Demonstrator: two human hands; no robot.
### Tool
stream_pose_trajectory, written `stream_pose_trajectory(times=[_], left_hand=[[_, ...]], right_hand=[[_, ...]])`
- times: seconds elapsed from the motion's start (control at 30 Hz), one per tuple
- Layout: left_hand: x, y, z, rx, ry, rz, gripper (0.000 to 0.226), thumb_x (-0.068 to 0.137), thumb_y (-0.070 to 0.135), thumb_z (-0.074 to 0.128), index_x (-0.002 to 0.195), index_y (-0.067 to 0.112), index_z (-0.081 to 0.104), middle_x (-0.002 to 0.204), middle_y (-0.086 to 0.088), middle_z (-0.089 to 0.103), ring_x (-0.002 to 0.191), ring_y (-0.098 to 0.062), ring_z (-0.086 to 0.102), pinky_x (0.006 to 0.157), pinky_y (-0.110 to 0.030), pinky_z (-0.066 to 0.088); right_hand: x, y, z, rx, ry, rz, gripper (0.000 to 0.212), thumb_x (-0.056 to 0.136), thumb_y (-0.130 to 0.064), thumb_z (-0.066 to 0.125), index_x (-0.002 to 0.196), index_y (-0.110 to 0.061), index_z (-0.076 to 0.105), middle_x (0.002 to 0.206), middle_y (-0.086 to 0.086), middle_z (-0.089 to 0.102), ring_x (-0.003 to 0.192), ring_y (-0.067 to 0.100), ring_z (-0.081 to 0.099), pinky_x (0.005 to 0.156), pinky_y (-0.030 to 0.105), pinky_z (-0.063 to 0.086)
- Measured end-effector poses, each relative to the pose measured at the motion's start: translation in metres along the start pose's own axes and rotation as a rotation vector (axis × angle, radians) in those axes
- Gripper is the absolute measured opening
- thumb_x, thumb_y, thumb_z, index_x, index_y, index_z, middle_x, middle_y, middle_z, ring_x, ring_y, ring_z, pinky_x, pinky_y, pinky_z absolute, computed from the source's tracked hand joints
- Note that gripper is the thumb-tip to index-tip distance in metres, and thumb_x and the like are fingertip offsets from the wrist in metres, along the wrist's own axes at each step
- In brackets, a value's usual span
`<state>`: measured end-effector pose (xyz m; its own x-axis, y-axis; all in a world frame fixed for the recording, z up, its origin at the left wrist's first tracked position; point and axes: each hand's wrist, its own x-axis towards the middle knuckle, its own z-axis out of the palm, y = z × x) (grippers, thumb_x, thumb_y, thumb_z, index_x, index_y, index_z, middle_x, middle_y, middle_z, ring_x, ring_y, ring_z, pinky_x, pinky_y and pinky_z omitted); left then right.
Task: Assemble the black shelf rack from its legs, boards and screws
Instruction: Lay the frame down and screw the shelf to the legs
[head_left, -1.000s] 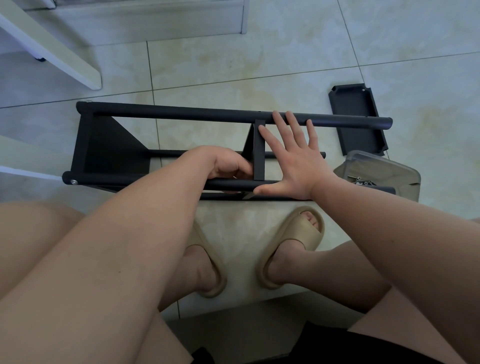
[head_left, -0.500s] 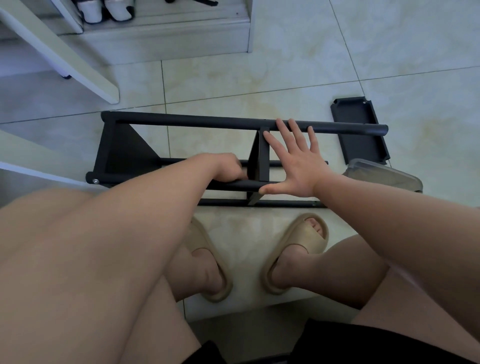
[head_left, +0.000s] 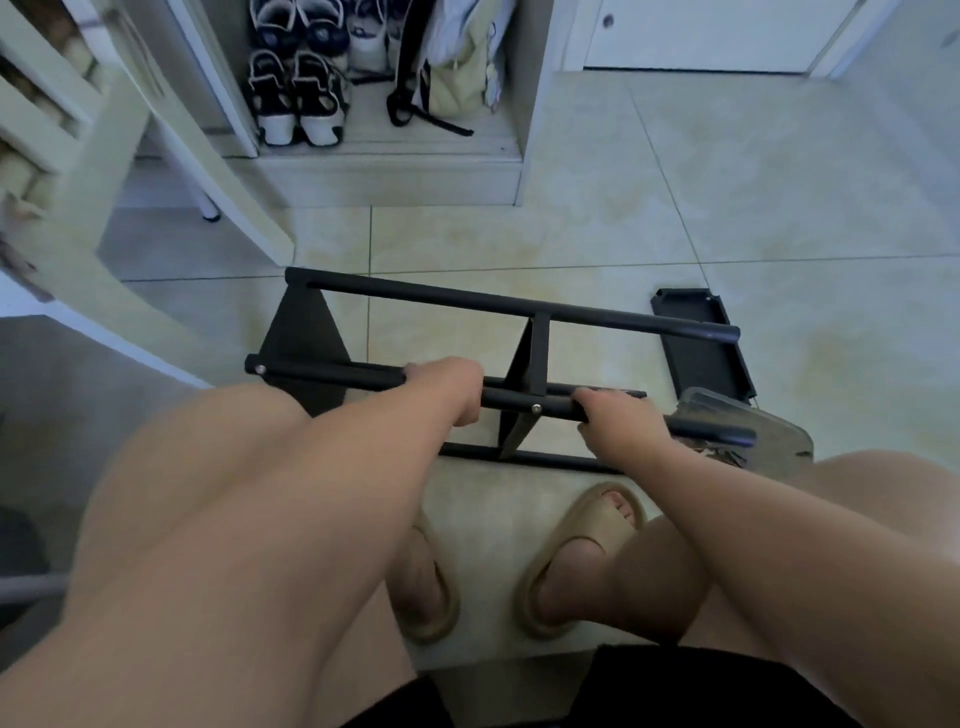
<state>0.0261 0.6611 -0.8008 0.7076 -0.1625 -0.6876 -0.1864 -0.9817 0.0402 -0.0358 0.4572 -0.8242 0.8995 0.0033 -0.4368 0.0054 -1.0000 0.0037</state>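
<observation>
Far L: pale furniture leg (head_left: 171, 171) slanting over tile floor (head_left: 779, 208). Behind it, open cabinet (head_left: 395, 176) w/ sneakers (head_left: 296, 98) & a bag (head_left: 457, 67).

Centre: black rack (head_left: 467, 304) lying on its side on the floor, part-built. End board (head_left: 304, 338) at L end, middle board (head_left: 530, 358) approx. halfway, both set between long legs. Silver screw (head_left: 261, 369) in L tip of near leg (head_left: 337, 375), another by the middle board.

L hand (head_left: 447, 387) wrapped round near leg, just L of middle board. R hand (head_left: 618, 423) clenched round same leg, just R of it.

Further R: loose board (head_left: 701, 343) flat on floor, apart from rack. Clear tub (head_left: 769, 421) near it w/ small hardware (head_left: 722, 456) inside; near leg's R end crossing in front of tub.

Bottom: tan slippers (head_left: 587, 551), worn.
</observation>
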Motion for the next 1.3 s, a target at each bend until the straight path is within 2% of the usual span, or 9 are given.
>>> stream_pose_trajectory(times=[0.23,0.3,0.47,0.57,0.67,0.83,0.93,1.17,1.3], left_hand=[[0.025,-0.013,-0.042,-0.094,0.452,0.044,0.009,0.099,0.020,0.052,0.106,0.026,0.051,0.107,-0.001,0.057,0.112,-0.027,0.046,0.106,-0.055,0.030],[0.042,-0.021,-0.058,-0.130,0.498,0.042,0.011,0.100,0.016,0.050,0.103,0.026,0.047,0.108,0.000,0.058,0.110,-0.028,0.045,0.106,-0.057,0.029],[0.099,-0.041,-0.095,-0.138,0.523,0.058,0.036,0.098,0.006,0.052,0.123,0.028,0.039,0.112,-0.003,0.057,0.112,-0.031,0.045,0.103,-0.062,0.030],[0.136,-0.049,-0.107,-0.129,0.557,0.049,0.032,0.099,0.008,0.051,0.121,0.028,0.039,0.118,-0.004,0.056,0.115,-0.032,0.045,0.106,-0.065,0.026],[0.175,-0.054,-0.118,-0.128,0.657,0.039,0.032,0.100,0.013,0.051,0.128,0.027,0.043,0.129,-0.006,0.048,0.120,-0.033,0.044,0.111,-0.068,0.019],[0.243,-0.067,-0.114,-0.066,0.861,0.000,0.020,0.103,0.022,0.047,0.122,0.025,0.046,0.125,-0.004,0.051,0.115,-0.030,0.045,0.111,-0.066,0.016],[0.278,-0.071,-0.109,-0.061,0.845,-0.050,0.022,0.103,0.023,0.047,0.125,0.026,0.045,0.128,-0.004,0.051,0.117,-0.031,0.043,0.111,-0.068,0.016],[0.337,-0.086,-0.097,-0.071,0.764,-0.046,0.017,0.107,0.026,0.037,0.122,0.024,0.044,0.126,-0.005,0.050,0.115,-0.033,0.042,0.110,-0.066,0.018],[0.354,-0.087,-0.097,-0.109,0.678,-0.073,0.019,0.103,0.017,0.045,0.121,0.024,0.045,0.130,-0.006,0.049,0.118,-0.033,0.041,0.111,-0.066,0.018]], right_hand=[[0.043,-0.005,-0.048,-0.093,0.297,0.110,0.033,0.099,-0.008,0.049,0.125,-0.027,0.047,0.113,0.000,0.057,0.114,0.028,0.052,0.115,0.065,0.022],[0.069,-0.006,-0.064,-0.103,0.320,0.113,0.034,0.100,-0.008,0.048,0.127,-0.028,0.046,0.115,0.000,0.056,0.119,0.028,0.050,0.115,0.072,0.017],[0.153,-0.004,-0.084,-0.050,0.327,0.096,0.037,0.102,-0.008,0.043,0.131,-0.032,0.044,0.120,-0.001,0.054,0.125,0.027,0.044,0.109,0.081,0.013],[0.202,-0.001,-0.086,-0.003,0.329,0.062,0.033,0.103,-0.010,0.043,0.127,-0.034,0.046,0.115,-0.003,0.051,0.122,0.027,0.044,0.107,0.083,0.011],[0.248,0.005,-0.089,0.010,0.399,0.022,0.039,0.103,-0.011,0.045,0.134,-0.034,0.044,0.123,-0.002,0.053,0.129,0.028,0.041,0.106,0.084,0.007],[0.312,0.005,-0.080,-0.019,0.509,0.010,0.047,0.099,-0.002,0.049,0.135,-0.033,0.045,0.125,-0.001,0.053,0.135,0.029,0.036,0.102,0.088,0.011],[0.348,-0.002,-0.069,0.025,0.478,0.039,0.058,0.094,0.005,0.047,0.139,-0.033,0.043,0.137,0.000,0.047,0.143,0.029,0.025,0.102,0.086,0.013],[0.406,-0.006,-0.035,0.088,0.467,0.016,0.035,0.104,-0.008,0.043,0.131,-0.031,0.046,0.134,0.000,0.046,0.139,0.029,0.027,0.108,0.081,0.014],[0.420,-0.007,-0.024,0.146,0.428,0.001,0.042,0.102,-0.003,0.046,0.135,-0.029,0.046,0.136,0.002,0.044,0.138,0.029,0.027,0.111,0.078,0.015]])
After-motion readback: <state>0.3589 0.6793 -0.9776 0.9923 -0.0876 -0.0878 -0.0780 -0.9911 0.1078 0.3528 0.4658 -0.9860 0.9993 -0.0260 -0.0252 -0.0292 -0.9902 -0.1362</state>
